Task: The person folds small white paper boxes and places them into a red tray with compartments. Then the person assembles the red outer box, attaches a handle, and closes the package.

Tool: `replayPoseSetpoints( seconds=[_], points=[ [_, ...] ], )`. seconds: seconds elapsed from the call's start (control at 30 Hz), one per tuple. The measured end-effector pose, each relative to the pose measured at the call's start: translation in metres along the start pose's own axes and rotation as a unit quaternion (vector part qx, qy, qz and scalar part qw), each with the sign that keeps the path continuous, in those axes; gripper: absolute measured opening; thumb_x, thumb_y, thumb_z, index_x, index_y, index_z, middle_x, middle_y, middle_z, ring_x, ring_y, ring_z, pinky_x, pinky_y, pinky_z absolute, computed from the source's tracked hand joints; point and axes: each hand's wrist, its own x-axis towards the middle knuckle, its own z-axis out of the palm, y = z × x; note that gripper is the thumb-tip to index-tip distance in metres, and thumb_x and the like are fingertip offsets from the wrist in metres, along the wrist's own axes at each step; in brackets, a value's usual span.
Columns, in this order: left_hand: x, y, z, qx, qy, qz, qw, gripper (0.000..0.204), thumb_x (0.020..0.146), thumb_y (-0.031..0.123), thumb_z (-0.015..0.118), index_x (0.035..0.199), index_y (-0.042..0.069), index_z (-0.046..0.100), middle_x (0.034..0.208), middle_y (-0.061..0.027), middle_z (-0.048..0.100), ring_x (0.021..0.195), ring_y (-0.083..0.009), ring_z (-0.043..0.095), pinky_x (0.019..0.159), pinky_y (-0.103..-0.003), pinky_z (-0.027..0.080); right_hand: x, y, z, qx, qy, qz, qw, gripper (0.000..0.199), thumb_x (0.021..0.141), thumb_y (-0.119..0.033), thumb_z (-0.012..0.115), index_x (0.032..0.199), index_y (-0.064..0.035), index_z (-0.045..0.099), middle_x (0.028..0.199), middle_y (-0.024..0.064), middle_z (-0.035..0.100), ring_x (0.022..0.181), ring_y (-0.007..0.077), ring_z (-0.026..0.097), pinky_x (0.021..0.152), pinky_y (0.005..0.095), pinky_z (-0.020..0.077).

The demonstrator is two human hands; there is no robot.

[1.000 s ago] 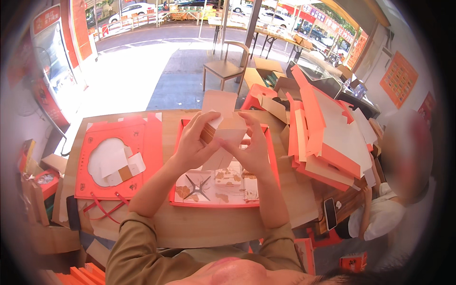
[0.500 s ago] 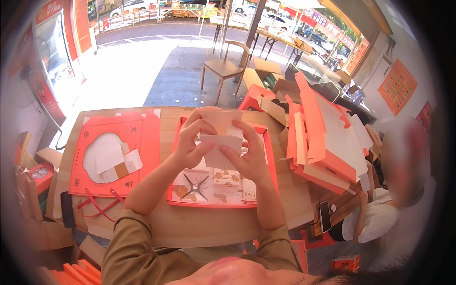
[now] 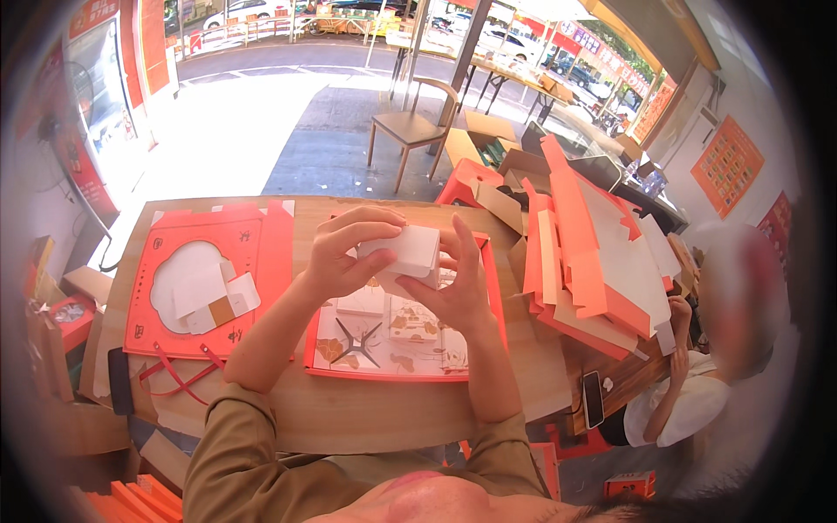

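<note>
Pinching a small white carton point(image 3: 418, 250) from both sides: with the thumb and bent fingers of the left hand point(image 3: 351, 250) over its left end, and with the thumb of the right hand point(image 3: 462, 288) against its near lower edge. Cannot tell how firmly the right fingers press, being partly hidden behind the carton. Held in the air above the far part of a shallow red box point(image 3: 384, 376), apart from its contents.

No longer showing a raised flap and a gap, as 0.5 s ago; now showing a compact block with a flat top. Judging by that, probably folded closed on the upper side and near its final shape; cannot see the underside.

Below, inside the red box, pale patterned cartons point(image 3: 414, 321) and a dark X shape point(image 3: 356, 343), either printed or laid in.

To the left on the wooden table point(image 3: 349, 418), a red panel point(image 3: 253, 253) with a scalloped opening, under a white-and-brown carton piece point(image 3: 244, 296), with red ribbons point(image 3: 179, 366) at its near edge. To the right, piled red cartons point(image 3: 593, 253), then a phone point(image 3: 593, 399) near a co-worker point(image 3: 680, 405) in a pale top. Beyond, a wooden chair point(image 3: 410, 129), open cardboard boxes point(image 3: 488, 126) and a sunlit street.
</note>
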Motion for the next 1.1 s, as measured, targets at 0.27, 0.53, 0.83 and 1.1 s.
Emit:
replayPoseSetpoints(
  seconds=[0.27,0.53,0.83,1.1],
  points=[
    [0.000,0.005,-0.003,-0.052,-0.064,-0.042,0.996,0.039,0.088,-0.001,0.074,0.126,0.007,0.079,0.135,-0.0206,0.069,0.119,-0.0364,0.069,0.095,-0.045,0.058,0.000,0.000,-0.005,0.015,-0.014,0.017,1.000,0.107,0.078,-0.028,0.098,0.163,-0.0048,0.036,0.124,0.0203,0.073,0.108,0.0348,0.077,0.084,0.0437,0.0665],
    [0.004,0.005,-0.006,0.115,-0.153,0.056,0.980,0.039,0.092,0.014,0.071,0.131,0.010,0.077,0.146,-0.0218,0.062,0.125,-0.0403,0.064,0.105,-0.048,0.052,0.002,-0.006,-0.007,0.018,-0.003,0.076,0.997,0.099,0.080,-0.026,0.097,0.160,-0.0072,0.043,0.126,0.0195,0.072,0.109,0.0341,0.076,0.084,0.0422,0.0652],
    [-0.003,0.001,0.001,-0.097,-0.049,-0.285,0.952,0.083,0.105,0.047,0.058,0.170,0.008,0.025,0.169,-0.0178,0.037,0.145,-0.0358,0.051,0.117,-0.050,0.044,0.010,0.005,-0.010,-0.077,0.061,-0.151,0.984,0.062,0.073,-0.006,0.092,0.125,-0.0155,0.059,0.129,0.0137,0.070,0.117,0.0323,0.073,0.096,0.0491,0.0618],
    [0.003,0.003,-0.011,-0.367,-0.111,-0.497,0.778,0.084,0.098,0.037,0.053,0.171,0.011,0.020,0.152,-0.0189,0.056,0.126,-0.0254,0.067,0.092,-0.042,0.063,0.008,0.003,-0.015,-0.225,-0.001,-0.234,0.946,0.062,0.079,-0.008,0.085,0.131,-0.0211,0.054,0.141,0.0127,0.064,0.131,0.0350,0.066,0.125,0.0620,0.0335]
  ],
)
